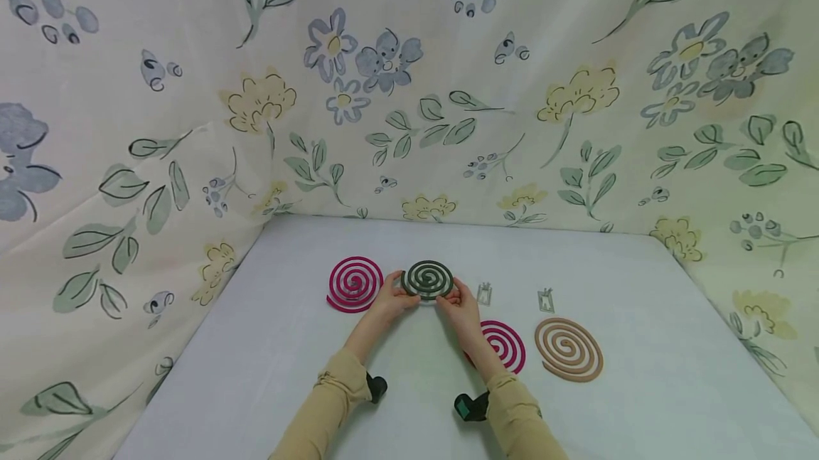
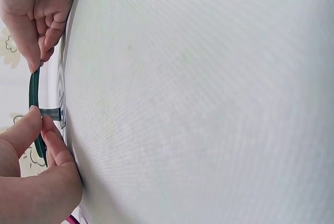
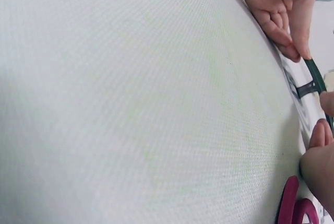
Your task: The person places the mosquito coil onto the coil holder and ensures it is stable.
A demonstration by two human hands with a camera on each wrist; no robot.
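A dark green mosquito coil (image 1: 428, 279) lies level between both hands at the middle of the table. My left hand (image 1: 392, 298) pinches its left edge between thumb and fingers; my right hand (image 1: 462, 302) pinches the right edge. In the left wrist view the coil shows edge-on, raised over the table, with a grey metal coil stand (image 2: 51, 114) upright beneath it. That stand (image 3: 307, 89) also shows in the right wrist view, its top at the coil's underside.
A pink coil (image 1: 355, 258) lies left of the hands. Another pink coil (image 1: 512, 346) is partly hidden by the right forearm, with a tan coil (image 1: 569, 350) beside it. Two small metal stands (image 1: 484, 294) lie farther right. A floral cloth (image 1: 429, 168) hangs behind the white table (image 1: 211, 367).
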